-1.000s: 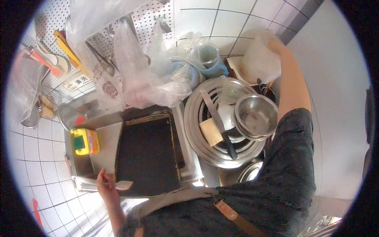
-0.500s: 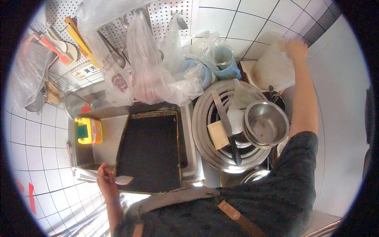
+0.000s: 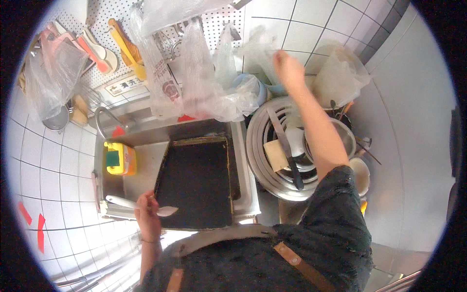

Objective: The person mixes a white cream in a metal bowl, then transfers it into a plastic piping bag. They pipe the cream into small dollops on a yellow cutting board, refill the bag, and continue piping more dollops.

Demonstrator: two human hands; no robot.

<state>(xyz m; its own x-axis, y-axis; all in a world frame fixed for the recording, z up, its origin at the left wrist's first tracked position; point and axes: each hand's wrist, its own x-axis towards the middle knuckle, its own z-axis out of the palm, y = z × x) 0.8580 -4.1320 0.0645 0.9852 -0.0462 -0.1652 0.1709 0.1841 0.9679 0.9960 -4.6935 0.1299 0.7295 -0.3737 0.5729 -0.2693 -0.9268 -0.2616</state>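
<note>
A spatula with a white handle (image 3: 122,201) is in my left hand (image 3: 148,216), fingers closed around it. Its pale blade (image 3: 167,211) lies over the near left corner of a dark baking tray (image 3: 197,182), which rests across the sink. My right hand (image 3: 290,72) is stretched to the back wall, fingers closed at the edge of a clear plastic bag (image 3: 261,45). That bag is blurred and rises above a blue jug (image 3: 276,89), partly hidden by the bag and my hand.
A yellow bottle (image 3: 127,159) with a green sponge (image 3: 112,159) stands in the sink (image 3: 148,168). Right of it, metal rings (image 3: 258,146) carry a knife (image 3: 282,136), a beige block (image 3: 276,155) and a steel bowl (image 3: 346,141) under my right forearm. Bagged utensils hang behind.
My right hand has moved left from the whitish bagged container to the clear bag by the blue jug. My left hand still holds the spatula; the view has shifted slightly.
</note>
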